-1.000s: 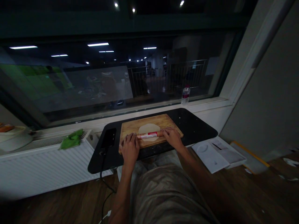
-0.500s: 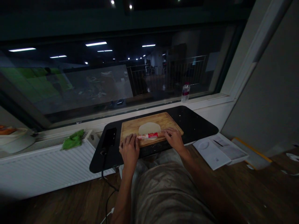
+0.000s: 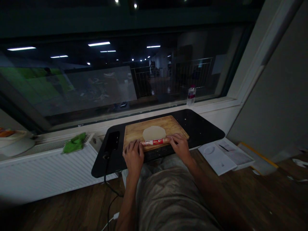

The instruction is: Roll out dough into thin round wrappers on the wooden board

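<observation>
A red-and-white rolling pin (image 3: 154, 141) lies across the near part of a wooden cutting board (image 3: 134, 130). My left hand (image 3: 133, 155) rests palm down on its left end, fingers stretched over it. My right hand (image 3: 179, 145) presses on its right end the same way. A flat round of pale dough (image 3: 154, 132) lies on the board just beyond the pin. The board sits on a black tabletop (image 3: 202, 128).
A black phone (image 3: 112, 140) lies left of the board, with a cable hanging off the table edge. A water bottle (image 3: 191, 95) stands on the window sill. A green cloth (image 3: 74, 143) lies on the white radiator. White papers (image 3: 225, 155) lie on the floor at right.
The rolling pin and both hands have come back toward me, off the dough and onto the near edge of the board. The dough now shows whole.
</observation>
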A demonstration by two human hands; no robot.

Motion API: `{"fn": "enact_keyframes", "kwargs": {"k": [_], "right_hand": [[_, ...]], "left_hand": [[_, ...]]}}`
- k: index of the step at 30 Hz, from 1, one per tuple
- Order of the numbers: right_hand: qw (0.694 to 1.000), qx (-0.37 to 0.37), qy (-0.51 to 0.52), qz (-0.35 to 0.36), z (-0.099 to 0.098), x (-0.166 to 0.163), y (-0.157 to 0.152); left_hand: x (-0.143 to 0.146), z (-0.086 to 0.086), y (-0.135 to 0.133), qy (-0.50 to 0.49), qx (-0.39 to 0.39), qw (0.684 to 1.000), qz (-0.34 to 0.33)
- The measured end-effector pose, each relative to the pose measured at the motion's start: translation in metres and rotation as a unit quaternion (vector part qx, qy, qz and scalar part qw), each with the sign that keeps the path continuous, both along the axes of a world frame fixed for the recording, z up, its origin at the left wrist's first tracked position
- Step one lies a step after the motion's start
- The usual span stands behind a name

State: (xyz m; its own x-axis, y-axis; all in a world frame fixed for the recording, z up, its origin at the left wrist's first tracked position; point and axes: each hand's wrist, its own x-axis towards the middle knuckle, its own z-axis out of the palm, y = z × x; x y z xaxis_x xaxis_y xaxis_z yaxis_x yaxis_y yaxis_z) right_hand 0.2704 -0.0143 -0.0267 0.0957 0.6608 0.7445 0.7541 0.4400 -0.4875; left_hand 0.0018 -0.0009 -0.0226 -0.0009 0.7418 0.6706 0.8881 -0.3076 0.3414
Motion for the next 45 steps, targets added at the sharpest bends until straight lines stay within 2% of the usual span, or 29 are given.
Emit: {"fn": "enact_keyframes", "kwargs": {"k": [5, 9, 22, 33, 39, 45], "right_hand": [[0.998, 0.022, -0.021, -0.063, -0.008, -0.008, -0.009], [0.995, 0.001, -0.039, -0.090, -0.008, -0.010, -0.009], [0.989, -0.081, -0.079, -0.099, 0.013, -0.005, 0.009], [0.959, -0.192, -0.152, -0.143, 0.037, -0.005, 0.042], [0.968, -0.155, -0.136, -0.142, 0.030, -0.004, 0.046], [0.980, -0.104, -0.114, -0.127, 0.019, -0.001, 0.033]], "left_hand": [[-0.001, -0.005, -0.002, 0.008, -0.005, 1.000, -0.001], [-0.001, -0.006, -0.001, 0.014, -0.008, 1.000, 0.002], [0.005, 0.002, 0.011, 0.015, -0.019, 1.000, 0.009], [0.009, 0.006, 0.011, 0.023, -0.034, 0.999, 0.019], [0.008, 0.008, 0.009, 0.028, -0.035, 0.999, 0.016], [0.006, 0.008, 0.008, 0.029, -0.035, 0.999, 0.010]]}}
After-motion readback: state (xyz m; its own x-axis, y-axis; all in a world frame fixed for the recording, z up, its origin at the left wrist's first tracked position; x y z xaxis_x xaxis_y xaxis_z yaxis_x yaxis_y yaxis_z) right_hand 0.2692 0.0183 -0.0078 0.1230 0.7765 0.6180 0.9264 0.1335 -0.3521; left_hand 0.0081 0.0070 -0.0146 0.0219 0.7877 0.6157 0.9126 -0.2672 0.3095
